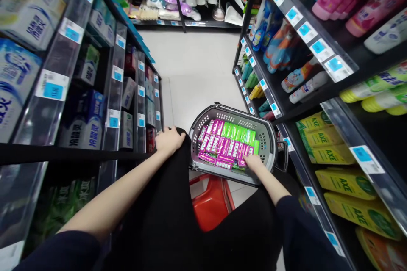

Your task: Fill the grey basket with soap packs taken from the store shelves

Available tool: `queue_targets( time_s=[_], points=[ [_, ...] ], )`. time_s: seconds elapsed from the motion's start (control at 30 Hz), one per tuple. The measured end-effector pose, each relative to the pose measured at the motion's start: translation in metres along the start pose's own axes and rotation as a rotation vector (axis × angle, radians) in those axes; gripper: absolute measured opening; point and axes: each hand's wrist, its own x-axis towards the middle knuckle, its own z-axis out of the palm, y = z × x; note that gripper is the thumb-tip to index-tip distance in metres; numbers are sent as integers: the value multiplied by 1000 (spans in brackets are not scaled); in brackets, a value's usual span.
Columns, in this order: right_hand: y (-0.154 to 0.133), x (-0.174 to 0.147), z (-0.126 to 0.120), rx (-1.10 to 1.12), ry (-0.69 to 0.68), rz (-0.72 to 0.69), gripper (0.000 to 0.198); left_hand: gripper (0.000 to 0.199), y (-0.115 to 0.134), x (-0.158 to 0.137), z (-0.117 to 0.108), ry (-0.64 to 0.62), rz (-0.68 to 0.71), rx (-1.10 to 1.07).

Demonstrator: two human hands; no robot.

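Observation:
A grey shopping basket (271,133) with perforated walls sits in front of my knees. Inside it, purple packets (219,143) lie in rows, with bright green packets (237,131) along the far side. My right hand (253,162) reaches over the near right part of the basket, its fingers closed at a purple packet near the right end; the fingertips are partly hidden. On my left knee rests my left hand (170,139), fingers laid over the black trouser leg and holding nothing.
A red plastic stool (211,203) is between my legs. Shelves with toothpaste boxes (33,17) line the left; bottles and yellow AXE packs (345,184) fill the right shelves. Brushes and a dustpan (233,15) hang or stand at the aisle's far end, beyond the pale floor (203,59).

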Motion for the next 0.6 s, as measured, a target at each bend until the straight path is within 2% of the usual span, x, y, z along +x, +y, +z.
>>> queue_targets(
  time_s=[0.1, 0.23, 0.43, 0.6],
  points=[
    [-8, 29, 32, -7, -74, -43, 38, 57, 1, 0, -3, -17, -5, 7],
    [-7, 44, 63, 15, -128, -104, 43, 54, 4, 5, -4, -24, 9, 33],
    [6, 47, 85, 152, -180, -182, 45, 52, 7, 13, -5, -72, -5, 48],
    [27, 55, 102, 281, -249, -154, 32, 51, 6, 14, -4, -91, -20, 43]
  ],
)
